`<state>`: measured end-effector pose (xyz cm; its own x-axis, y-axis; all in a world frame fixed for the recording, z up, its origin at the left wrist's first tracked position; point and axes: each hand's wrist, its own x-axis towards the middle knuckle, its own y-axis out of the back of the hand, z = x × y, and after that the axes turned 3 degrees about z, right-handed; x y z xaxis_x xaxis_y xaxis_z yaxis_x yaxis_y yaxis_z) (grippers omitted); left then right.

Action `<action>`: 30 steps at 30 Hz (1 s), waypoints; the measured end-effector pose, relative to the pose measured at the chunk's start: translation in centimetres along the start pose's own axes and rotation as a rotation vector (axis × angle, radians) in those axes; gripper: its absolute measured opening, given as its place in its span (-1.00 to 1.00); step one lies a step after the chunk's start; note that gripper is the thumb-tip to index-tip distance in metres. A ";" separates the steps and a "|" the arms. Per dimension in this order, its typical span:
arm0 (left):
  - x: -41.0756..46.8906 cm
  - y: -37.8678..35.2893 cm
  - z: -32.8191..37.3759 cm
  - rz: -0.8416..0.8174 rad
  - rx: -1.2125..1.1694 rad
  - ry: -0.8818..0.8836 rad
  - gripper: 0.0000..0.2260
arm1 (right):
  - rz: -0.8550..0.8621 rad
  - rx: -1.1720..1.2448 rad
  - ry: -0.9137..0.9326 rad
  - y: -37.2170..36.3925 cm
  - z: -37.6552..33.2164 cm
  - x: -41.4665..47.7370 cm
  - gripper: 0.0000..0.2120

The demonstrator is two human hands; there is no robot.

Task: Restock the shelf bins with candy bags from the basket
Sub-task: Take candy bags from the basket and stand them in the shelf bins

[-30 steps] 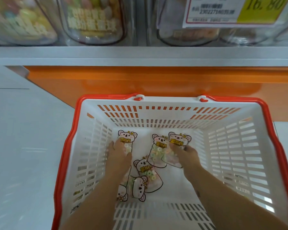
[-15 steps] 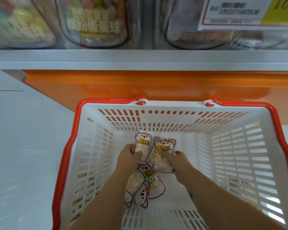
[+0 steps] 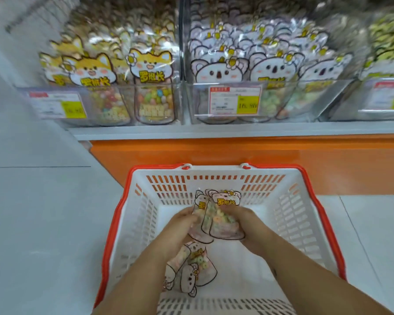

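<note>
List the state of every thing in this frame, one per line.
left hand: grips the held bags from the left
right hand: grips the held bags from the right
held bags: bunched upright between both hands
loose bags: lying flat on the basket bottom
basket: on the floor, handles folded down
koala bin: packed with upright bags
fox bin: stocked with upright bags
</note>
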<state>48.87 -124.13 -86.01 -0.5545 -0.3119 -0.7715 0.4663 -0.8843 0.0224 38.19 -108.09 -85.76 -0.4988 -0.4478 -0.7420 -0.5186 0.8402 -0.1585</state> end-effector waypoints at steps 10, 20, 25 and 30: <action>-12.0 -3.1 7.6 -0.161 -0.176 -0.360 -0.52 | -0.094 -0.130 0.590 -2.7 -8.3 -13.4 -0.75; -19.8 -3.8 19.8 0.019 0.441 -0.905 0.01 | -0.131 -0.313 0.862 0.4 -20.9 -21.2 -0.37; -19.7 -5.6 26.3 0.093 0.642 -1.009 -0.19 | 0.037 -0.314 0.976 2.1 -24.7 -20.5 -0.42; -17.5 -5.6 28.3 0.116 0.669 -0.980 -0.30 | 0.113 -0.410 0.982 2.5 -26.3 -17.5 -0.43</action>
<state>36.46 -123.53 -54.60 -0.9585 -0.2776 0.0649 0.2580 -0.7480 0.6115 27.33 -106.22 -56.02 -0.8043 -0.5777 0.1392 -0.5373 0.8071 0.2449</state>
